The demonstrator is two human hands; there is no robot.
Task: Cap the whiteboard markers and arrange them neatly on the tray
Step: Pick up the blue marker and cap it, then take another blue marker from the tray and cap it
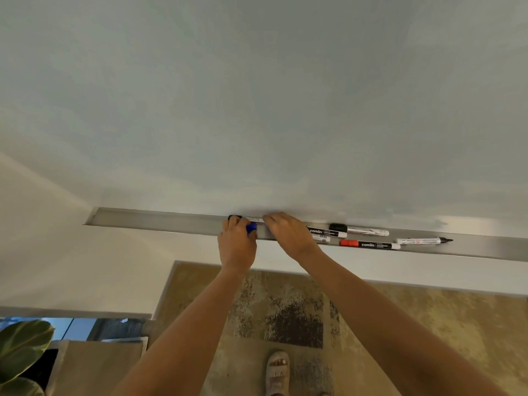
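1. Left hand first: its fingers are curled tight around a blue cap, which pokes out on the thumb side, right above the front lip of the tray.
2. Right hand sits just beside it, knuckles up, fingers bent down into the tray; what they grip is hidden under the hand, so whether they pinch anything cannot be told.
3. Between the two hands, at the back of the tray, lies a marker with a black cap, its white barrel running under the right fingers.
4. Moving right along the tray: a camlin marker emerges from under the right hand, its cap end hidden, with a further white barrel partly showing just in front of it.
5. Behind that one, a black-capped marker lies against the whiteboard.
6. Nearer the front lip, a red-capped marker lies flat.
7. Furthest right, an uncapped marker shows its bare black tip pointing right.
8. Below, both bare forearms reach up over a patterned rug, one sandalled foot on it, a leafy plant at lower left.
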